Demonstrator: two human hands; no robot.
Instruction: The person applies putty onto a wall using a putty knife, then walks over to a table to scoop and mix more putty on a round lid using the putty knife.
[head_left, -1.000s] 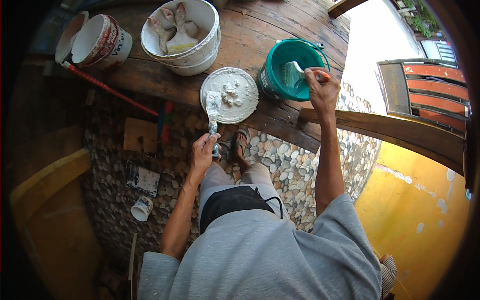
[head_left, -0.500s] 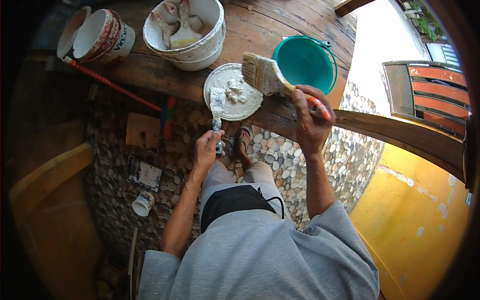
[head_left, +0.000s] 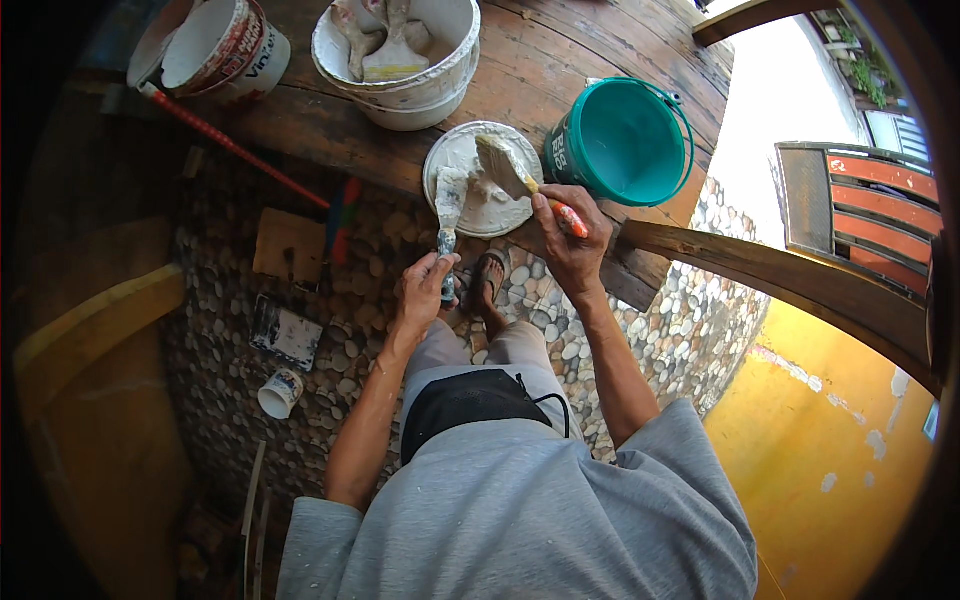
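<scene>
My left hand (head_left: 425, 285) is closed round the handle of a putty knife (head_left: 450, 205), its blade coated white and over the near left part of a round lid (head_left: 487, 222). White paste lies on that lid. In my right hand (head_left: 577, 245) is a wide paintbrush (head_left: 508, 168) with an orange-and-white handle end. The brush's bristles are over the lid's paste; whether they touch it I cannot tell. Right beside the lid stands a teal bucket (head_left: 628, 150). Behind the lid, a white bucket (head_left: 410, 105) holds several used brushes (head_left: 395, 55).
The wooden table (head_left: 540, 60) carries these containers, with white-and-red tubs (head_left: 262, 75) at its far left. A red pole (head_left: 235, 150) leans at its edge. On the pebbled floor lie a white cup (head_left: 280, 394) and a paint-smeared board (head_left: 286, 332). A wooden rail (head_left: 760, 265) runs to the right.
My right hand has moved left and a little lower, carrying the paintbrush from beside the teal bucket to over the lid. The view has shifted slightly; the left hand keeps its hold.
</scene>
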